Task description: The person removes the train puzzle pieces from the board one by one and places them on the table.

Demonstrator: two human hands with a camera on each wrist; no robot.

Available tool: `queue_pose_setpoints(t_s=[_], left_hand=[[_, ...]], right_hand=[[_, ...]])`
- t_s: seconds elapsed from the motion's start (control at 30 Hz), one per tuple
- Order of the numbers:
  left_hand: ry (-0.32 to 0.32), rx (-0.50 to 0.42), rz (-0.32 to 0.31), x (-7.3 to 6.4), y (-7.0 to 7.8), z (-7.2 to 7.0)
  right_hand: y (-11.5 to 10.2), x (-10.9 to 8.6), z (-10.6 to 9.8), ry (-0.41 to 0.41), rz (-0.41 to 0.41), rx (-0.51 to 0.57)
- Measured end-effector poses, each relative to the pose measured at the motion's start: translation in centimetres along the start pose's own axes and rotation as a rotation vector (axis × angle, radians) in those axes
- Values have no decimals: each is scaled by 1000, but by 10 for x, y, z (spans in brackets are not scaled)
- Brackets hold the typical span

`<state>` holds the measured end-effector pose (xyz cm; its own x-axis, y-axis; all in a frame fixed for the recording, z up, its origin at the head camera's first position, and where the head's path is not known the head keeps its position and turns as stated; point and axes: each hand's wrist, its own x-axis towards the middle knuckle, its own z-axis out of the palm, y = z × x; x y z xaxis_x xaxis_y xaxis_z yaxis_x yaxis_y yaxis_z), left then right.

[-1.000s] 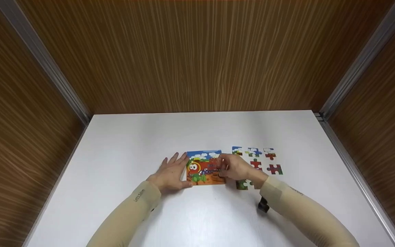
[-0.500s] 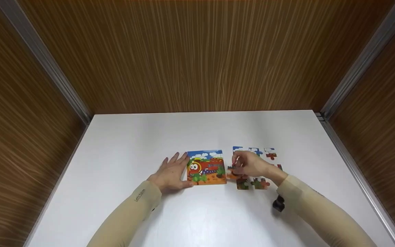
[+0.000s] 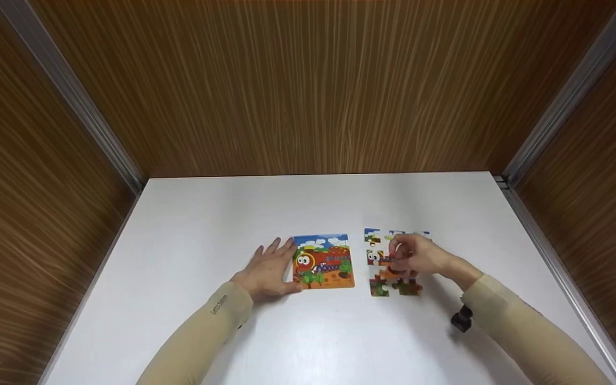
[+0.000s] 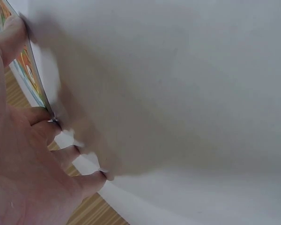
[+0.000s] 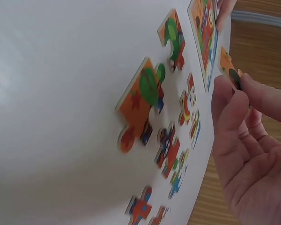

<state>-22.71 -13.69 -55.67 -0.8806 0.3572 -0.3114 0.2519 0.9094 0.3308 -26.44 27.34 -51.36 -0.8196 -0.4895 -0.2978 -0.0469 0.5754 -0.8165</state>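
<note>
A square puzzle board [image 3: 321, 262] with a cartoon train picture lies flat on the white table. My left hand [image 3: 268, 271] rests at its left edge, fingers spread and straight. Thumb and fingertips touch the board's side in the left wrist view. To the right, my right hand [image 3: 420, 255] pinches an orange puzzle piece with a dark patch [image 5: 228, 65] between thumb and fingers, raised above the loose pieces. Below it lie several loose pieces in rows, among them a green and orange piece [image 5: 141, 96] and one with cartoon eyes [image 3: 374, 257]. The hand covers some of them.
A white table [image 3: 206, 214] carries everything. Wood-grain panels [image 3: 308, 91] stand behind and at both sides, with metal rails [image 3: 67, 96] along the corners. A small black camera [image 3: 462, 318] hangs under the right sleeve.
My right hand has moved right, from over the board's right edge to above the loose pieces, with the orange piece in its fingers. The left hand and the board have stayed in place.
</note>
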Motion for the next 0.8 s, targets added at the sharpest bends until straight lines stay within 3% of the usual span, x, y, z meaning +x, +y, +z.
queue_pose_setpoints(t_s=[0.8], left_hand=[[0,-3,23,-1,0,-3]], right_hand=[[71,-56,-49,15,195,-55]])
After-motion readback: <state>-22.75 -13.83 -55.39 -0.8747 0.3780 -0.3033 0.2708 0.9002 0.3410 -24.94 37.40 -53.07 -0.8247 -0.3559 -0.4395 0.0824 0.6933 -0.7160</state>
